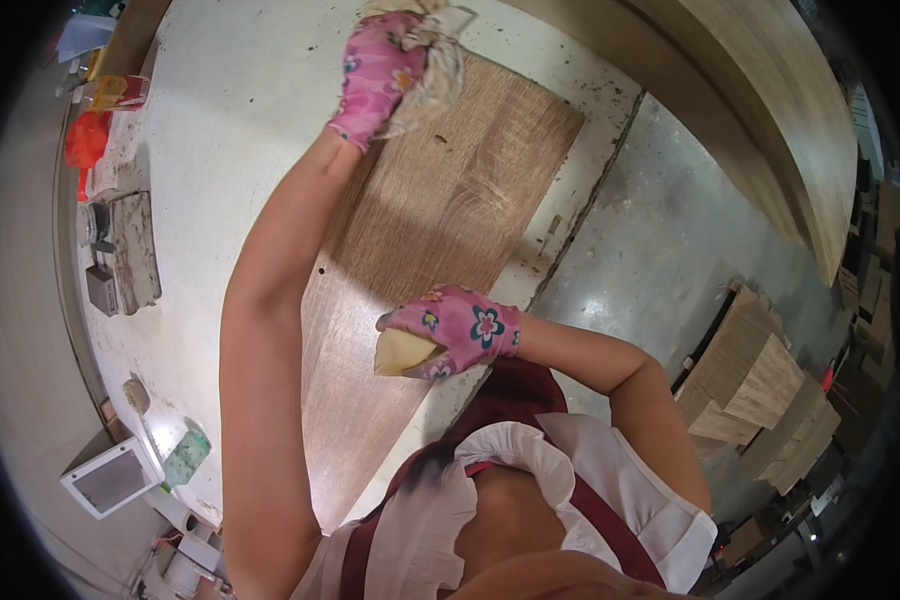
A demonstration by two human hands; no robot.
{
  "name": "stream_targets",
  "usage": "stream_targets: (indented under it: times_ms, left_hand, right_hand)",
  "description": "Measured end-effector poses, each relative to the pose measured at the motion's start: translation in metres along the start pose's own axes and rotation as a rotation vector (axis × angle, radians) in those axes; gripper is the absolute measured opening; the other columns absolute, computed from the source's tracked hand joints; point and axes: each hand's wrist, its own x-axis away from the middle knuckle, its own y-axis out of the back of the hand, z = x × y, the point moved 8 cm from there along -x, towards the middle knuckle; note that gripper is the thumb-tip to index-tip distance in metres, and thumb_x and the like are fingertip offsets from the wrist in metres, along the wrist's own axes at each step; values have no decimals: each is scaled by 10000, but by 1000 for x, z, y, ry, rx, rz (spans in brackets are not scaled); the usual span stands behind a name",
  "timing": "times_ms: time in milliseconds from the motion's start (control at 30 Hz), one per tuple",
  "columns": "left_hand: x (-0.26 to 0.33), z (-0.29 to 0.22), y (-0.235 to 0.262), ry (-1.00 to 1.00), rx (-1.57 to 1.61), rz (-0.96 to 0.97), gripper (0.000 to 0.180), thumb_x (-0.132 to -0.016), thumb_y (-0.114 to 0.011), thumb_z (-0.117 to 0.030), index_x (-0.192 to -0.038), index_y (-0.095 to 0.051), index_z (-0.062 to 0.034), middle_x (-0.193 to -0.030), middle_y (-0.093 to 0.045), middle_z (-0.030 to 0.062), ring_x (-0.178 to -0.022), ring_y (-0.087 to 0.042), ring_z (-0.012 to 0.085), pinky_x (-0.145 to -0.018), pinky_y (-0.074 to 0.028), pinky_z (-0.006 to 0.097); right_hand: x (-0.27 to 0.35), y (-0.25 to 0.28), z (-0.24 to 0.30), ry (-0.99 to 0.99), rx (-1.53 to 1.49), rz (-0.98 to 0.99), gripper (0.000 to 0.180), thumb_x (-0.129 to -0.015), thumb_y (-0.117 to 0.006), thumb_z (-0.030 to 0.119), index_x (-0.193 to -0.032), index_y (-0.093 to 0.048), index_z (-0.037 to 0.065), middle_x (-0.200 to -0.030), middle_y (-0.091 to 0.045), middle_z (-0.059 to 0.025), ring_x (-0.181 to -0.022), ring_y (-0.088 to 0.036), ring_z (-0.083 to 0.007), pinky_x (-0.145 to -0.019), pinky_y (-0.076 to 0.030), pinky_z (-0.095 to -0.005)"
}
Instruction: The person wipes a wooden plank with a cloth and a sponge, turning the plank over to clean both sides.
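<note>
My left hand (382, 68), in a pink flowered glove, is closed on a crumpled, stained cream cloth (438, 85) at the far end of a wood-grain panel (470, 180). The panel lies flat on a white worktable and has a small dark mark near its far end. Close to my body, my right hand (460, 328), in a matching glove, grips a pale yellow wedge-shaped piece (402, 351) over the panel's right edge. My fingers cover part of that piece, so its exact kind is unclear.
The speckled white worktable (210, 120) carries a red plastic item (88, 140), a worn block (133, 250), a brush (136, 396) and a green sponge-like block (187, 457) along its left side. Large curved boards (770, 110) stand at the far right. Cardboard (750, 385) lies on the floor.
</note>
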Motion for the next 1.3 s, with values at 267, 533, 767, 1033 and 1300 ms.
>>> stream_targets:
  times_ms: [267, 533, 767, 1033, 1300]
  left_hand:
    - [31, -138, -49, -228, 224, -12, 229, -758, -634, -185, -940, -670, -51, -902, -663, 135, -843, -620, 311, -776, -515, 362]
    - [72, -171, -86, -243, 889, 187, 289, -696, -652, -126, -975, -660, -50, -978, -645, 143, -943, -604, 315, -806, -506, 379]
    - [197, -161, -67, 151, 1242, 244, 310, -719, -665, -152, -1023, -644, -98, -1107, -615, 116, -1026, -588, 267, -854, -493, 384]
    - [405, -191, 74, 247, 237, -133, 586, -629, -757, -153, -1194, -604, -147, -1284, -558, 22, -1248, -465, 286, -1113, -285, 409]
    - [558, -243, 224, 799, -63, -823, 486, -729, -720, -30, -1166, -623, -220, -1117, -615, 48, -1119, -561, 220, -1022, -451, 383]
  right_hand:
    - [2, 1, 3, 22, 92, -20, 617, -726, -693, 408, -1221, -487, 103, -1028, -605, -124, -912, -613, -322, -804, -479, -413]
    - [11, -10, 17, 152, 313, 21, 639, -690, -716, 370, -1225, -499, 96, -1057, -621, -129, -934, -629, -313, -829, -491, -427]
    - [111, 14, 29, -142, -179, -454, 688, -682, -770, 453, -1164, -550, 14, -951, -636, -109, -847, -638, -231, -737, -531, -360]
    - [61, 20, 20, 36, -966, -535, 846, -726, -773, 386, -1325, -344, -31, -1104, -561, -180, -1000, -583, -296, -760, -532, -363]
    - [-7, -4, 38, 24, -729, -426, 563, -822, -652, 302, -1236, -467, -33, -1120, -569, -149, -999, -575, -255, -846, -485, -372]
